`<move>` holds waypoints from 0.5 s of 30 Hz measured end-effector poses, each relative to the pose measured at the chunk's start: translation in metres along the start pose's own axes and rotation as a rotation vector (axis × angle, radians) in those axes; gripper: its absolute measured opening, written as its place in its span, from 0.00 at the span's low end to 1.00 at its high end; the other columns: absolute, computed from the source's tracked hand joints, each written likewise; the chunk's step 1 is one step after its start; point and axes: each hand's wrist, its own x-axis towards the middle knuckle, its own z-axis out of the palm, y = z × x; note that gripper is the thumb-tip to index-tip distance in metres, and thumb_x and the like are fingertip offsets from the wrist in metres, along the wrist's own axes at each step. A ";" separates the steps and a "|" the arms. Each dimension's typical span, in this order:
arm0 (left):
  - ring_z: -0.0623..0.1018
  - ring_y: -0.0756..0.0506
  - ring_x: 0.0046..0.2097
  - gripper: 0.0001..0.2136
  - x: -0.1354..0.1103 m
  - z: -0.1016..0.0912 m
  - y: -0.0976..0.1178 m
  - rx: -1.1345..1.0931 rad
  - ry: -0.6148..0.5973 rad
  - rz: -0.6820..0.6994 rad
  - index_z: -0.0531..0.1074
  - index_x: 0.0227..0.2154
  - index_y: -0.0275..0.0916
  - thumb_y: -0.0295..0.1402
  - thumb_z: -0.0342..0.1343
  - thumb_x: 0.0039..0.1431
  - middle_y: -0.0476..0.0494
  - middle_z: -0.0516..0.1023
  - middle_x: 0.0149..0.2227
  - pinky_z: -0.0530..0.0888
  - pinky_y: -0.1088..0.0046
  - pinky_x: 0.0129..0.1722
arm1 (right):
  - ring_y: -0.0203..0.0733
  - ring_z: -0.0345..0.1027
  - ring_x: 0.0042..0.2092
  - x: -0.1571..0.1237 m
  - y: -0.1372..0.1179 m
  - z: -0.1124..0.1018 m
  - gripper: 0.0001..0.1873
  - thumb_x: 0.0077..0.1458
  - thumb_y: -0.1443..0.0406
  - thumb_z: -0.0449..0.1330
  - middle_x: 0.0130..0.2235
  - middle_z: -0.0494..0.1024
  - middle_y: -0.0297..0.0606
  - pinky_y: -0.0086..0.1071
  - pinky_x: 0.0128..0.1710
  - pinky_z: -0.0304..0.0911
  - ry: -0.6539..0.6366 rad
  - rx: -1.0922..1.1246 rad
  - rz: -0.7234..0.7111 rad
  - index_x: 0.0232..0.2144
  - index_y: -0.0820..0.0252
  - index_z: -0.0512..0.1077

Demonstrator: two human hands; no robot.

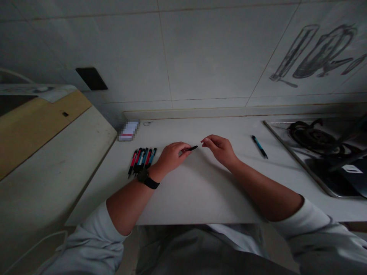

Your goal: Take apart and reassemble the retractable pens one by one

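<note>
My left hand (172, 156) rests on the white countertop (200, 191) with its fingers closed round a dark pen (192, 148), whose tip sticks out to the right. My right hand (219, 149) is just right of that tip, fingers pinched together; whether they hold a small part I cannot make out. A row of several red and blue pens (142, 158) lies just left of my left wrist, which wears a black watch (145, 177). One blue pen (259, 146) lies alone to the right.
A gas stove (323, 152) fills the right end of the counter. A small white box (129, 130) sits at the back left by the tiled wall. A lower surface with a wooden board (34, 126) lies to the left.
</note>
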 end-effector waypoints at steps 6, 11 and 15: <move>0.80 0.46 0.39 0.05 0.000 -0.001 -0.001 0.020 0.017 0.006 0.78 0.42 0.40 0.34 0.63 0.66 0.44 0.82 0.38 0.76 0.68 0.43 | 0.44 0.78 0.38 0.001 0.004 -0.002 0.19 0.66 0.50 0.58 0.35 0.84 0.39 0.36 0.40 0.68 -0.030 -0.130 -0.085 0.35 0.55 0.81; 0.82 0.45 0.43 0.07 -0.001 0.000 -0.002 0.016 0.000 0.026 0.78 0.45 0.41 0.34 0.60 0.68 0.43 0.84 0.42 0.77 0.66 0.47 | 0.44 0.79 0.39 0.001 0.003 -0.003 0.21 0.66 0.48 0.56 0.37 0.85 0.40 0.36 0.42 0.70 -0.083 -0.085 -0.081 0.40 0.55 0.82; 0.82 0.44 0.43 0.06 -0.001 0.001 -0.001 0.024 -0.011 0.002 0.78 0.45 0.40 0.33 0.60 0.68 0.43 0.84 0.42 0.77 0.65 0.46 | 0.45 0.79 0.40 0.002 -0.005 -0.006 0.24 0.66 0.45 0.56 0.37 0.85 0.41 0.36 0.40 0.69 -0.101 -0.101 -0.086 0.39 0.55 0.82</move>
